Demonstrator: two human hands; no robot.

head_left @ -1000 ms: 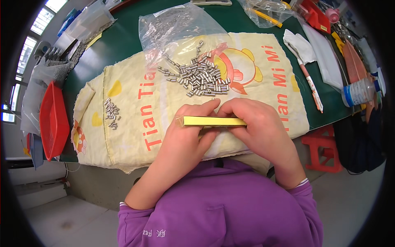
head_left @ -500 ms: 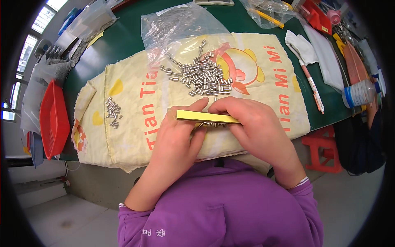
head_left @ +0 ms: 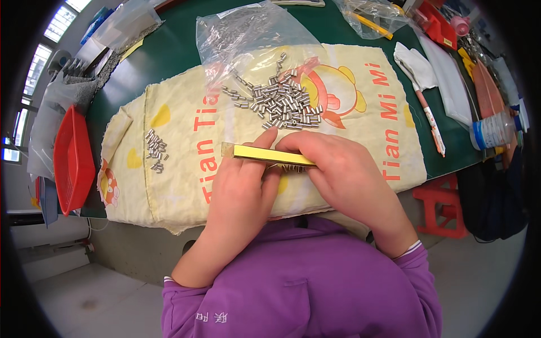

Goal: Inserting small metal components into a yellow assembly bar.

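Across both hands lies a narrow bar [head_left: 270,154] with a yellow face and dark edges. My right hand [head_left: 344,169] grips its right end between thumb and fingers. The bar's left part rests over the fingers of my left hand [head_left: 234,191], which curl round it with the thumb on the near side. Just below the bar, small metal pieces [head_left: 293,168] show between my hands; whether they touch it I cannot tell. Beyond my fingers, a heap of short silvery metal cylinders [head_left: 284,101] is spread on a yellow printed cloth [head_left: 186,107]. A smaller group of cylinders [head_left: 156,151] lies at the left.
A clear plastic bag [head_left: 248,34] of cylinders lies open behind the heap. The green table [head_left: 174,50] holds a red tray [head_left: 73,160] at left. On the right are a pen [head_left: 431,121], a white cloth [head_left: 414,65] and a plastic bottle [head_left: 493,129].
The bar and both hands have shifted slightly left and away from me. Fewer metal pieces show below the bar. The view has also shifted a little.
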